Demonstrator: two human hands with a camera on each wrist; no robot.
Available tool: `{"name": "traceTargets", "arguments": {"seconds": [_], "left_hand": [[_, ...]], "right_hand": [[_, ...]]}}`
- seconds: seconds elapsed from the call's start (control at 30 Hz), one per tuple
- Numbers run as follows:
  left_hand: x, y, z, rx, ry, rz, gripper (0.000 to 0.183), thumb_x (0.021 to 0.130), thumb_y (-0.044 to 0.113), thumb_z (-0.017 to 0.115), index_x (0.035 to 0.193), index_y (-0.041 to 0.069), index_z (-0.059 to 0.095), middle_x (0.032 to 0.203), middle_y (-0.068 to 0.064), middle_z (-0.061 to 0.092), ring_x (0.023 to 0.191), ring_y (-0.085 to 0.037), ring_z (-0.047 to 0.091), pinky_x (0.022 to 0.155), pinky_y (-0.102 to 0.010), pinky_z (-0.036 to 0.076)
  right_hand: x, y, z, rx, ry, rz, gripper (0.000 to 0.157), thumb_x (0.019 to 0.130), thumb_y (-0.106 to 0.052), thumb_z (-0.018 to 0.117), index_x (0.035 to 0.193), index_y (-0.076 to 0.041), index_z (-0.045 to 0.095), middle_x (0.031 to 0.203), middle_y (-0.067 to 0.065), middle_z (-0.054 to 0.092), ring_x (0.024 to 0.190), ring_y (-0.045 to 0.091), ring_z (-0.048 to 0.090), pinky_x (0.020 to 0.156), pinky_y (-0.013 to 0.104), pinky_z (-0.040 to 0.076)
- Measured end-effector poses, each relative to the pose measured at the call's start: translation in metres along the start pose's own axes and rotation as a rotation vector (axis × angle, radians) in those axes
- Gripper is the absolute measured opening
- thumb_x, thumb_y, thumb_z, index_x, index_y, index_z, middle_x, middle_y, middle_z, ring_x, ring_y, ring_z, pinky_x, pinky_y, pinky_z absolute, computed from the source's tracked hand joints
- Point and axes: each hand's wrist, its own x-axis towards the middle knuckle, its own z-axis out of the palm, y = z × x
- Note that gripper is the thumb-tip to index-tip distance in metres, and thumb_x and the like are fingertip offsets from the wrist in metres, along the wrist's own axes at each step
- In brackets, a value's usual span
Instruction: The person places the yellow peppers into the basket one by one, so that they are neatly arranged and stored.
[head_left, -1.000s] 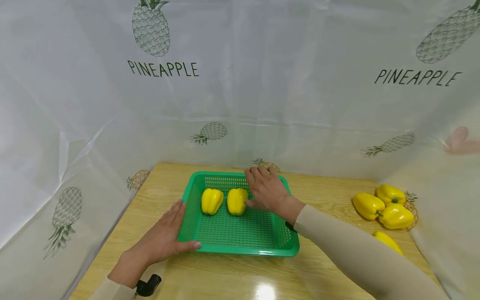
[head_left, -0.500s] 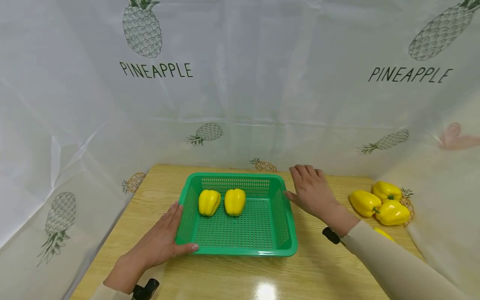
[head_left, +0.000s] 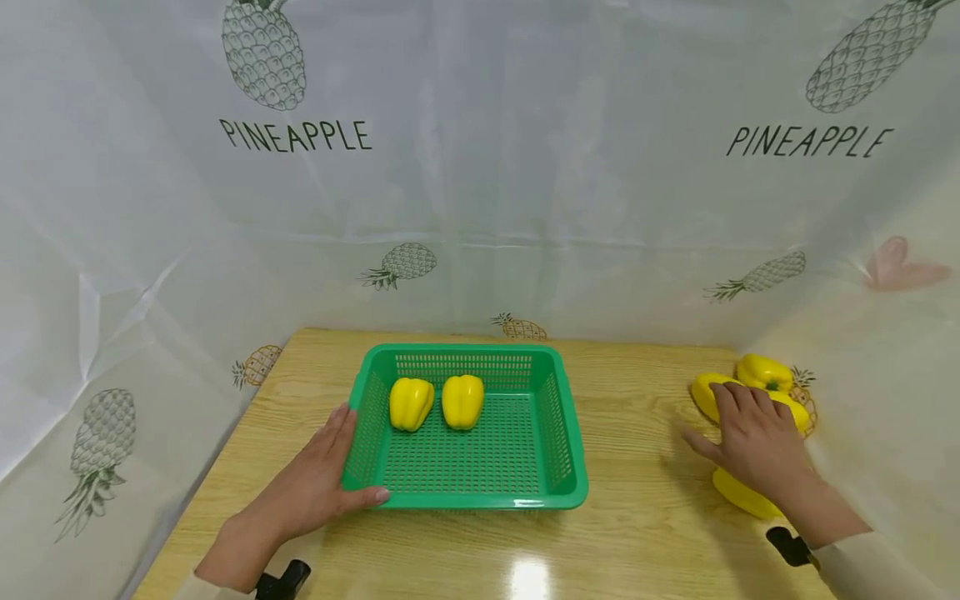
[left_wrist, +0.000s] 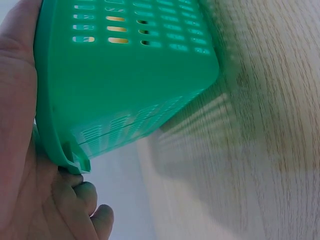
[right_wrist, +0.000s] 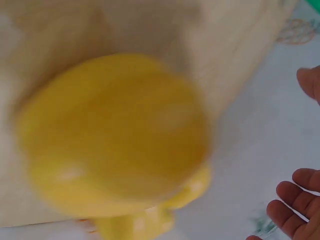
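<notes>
My left hand [head_left: 311, 475] rests along the left side of the green plastic basket [head_left: 495, 502], its fingers straight and the thumb lying over the front rim. The left wrist view shows this hand at the basket's corner rim [left_wrist: 44, 100]. Inside the basket, two yellow bell peppers [head_left: 462, 402] sit side by side towards the back left. My right hand [head_left: 757, 437] hovers with fingers spread over the peppers at the right, partly hiding them. A blurred yellow bell pepper [right_wrist: 115, 135] looms large in the right wrist view, with the fingertips [right_wrist: 285, 215] apart from it.
At the table's right edge are a back pepper [head_left: 763, 372], a left one [head_left: 705, 396] and a right one [head_left: 797, 410], close together; another pepper [head_left: 746, 497] lies nearer the front. A white pineapple-print sheet [head_left: 487, 167] encloses the wooden table [head_left: 630, 475].
My right hand has left the pepper inside the basket and travelled right, past the basket's rim, to the peppers at the right. The left hand stays at the basket; the view has shifted slightly.
</notes>
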Motion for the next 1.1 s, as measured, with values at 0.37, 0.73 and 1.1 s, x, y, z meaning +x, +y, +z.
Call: {"name": "traceTargets", "arguments": {"seconds": [0.37, 0.73, 1.1], "left_hand": [[-0.003, 0.000, -0.002, -0.012, -0.003, -0.014, 0.132, 0.085, 0.079, 0.068, 0.166, -0.007, 0.010, 0.174, -0.030, 0.009, 0.154, -0.057, 0.024, 0.118, -0.071, 0.034], [-0.004, 0.000, 0.000, -0.020, 0.008, -0.013, 0.131, 0.085, 0.077, 0.070, 0.166, -0.007, 0.010, 0.174, -0.030, 0.009, 0.154, -0.057, 0.024, 0.116, -0.072, 0.035], [-0.002, 0.002, 0.000, -0.033, -0.019, -0.033, 0.131, 0.086, 0.079, 0.069, 0.167, -0.005, 0.009, 0.174, -0.029, 0.007, 0.156, -0.056, 0.022, 0.116, -0.072, 0.036]], "right_hand": [[-0.072, 0.027, 0.013, -0.015, -0.035, 0.017, 0.106, 0.067, -0.080, 0.081, 0.128, 0.004, 0.057, 0.108, 0.026, 0.065, 0.086, 0.047, 0.061, 0.057, 0.062, 0.049], [-0.097, 0.024, 0.027, 0.111, -0.204, 0.100, 0.105, 0.074, -0.046, 0.092, 0.143, 0.011, 0.035, 0.122, 0.037, 0.057, 0.104, 0.055, 0.058, 0.076, 0.070, 0.051], [-0.065, -0.006, 0.042, 0.125, -0.124, -0.013, 0.101, 0.069, -0.029, 0.095, 0.142, 0.010, 0.037, 0.113, 0.033, 0.059, 0.093, 0.045, 0.061, 0.075, 0.060, 0.055]]}}
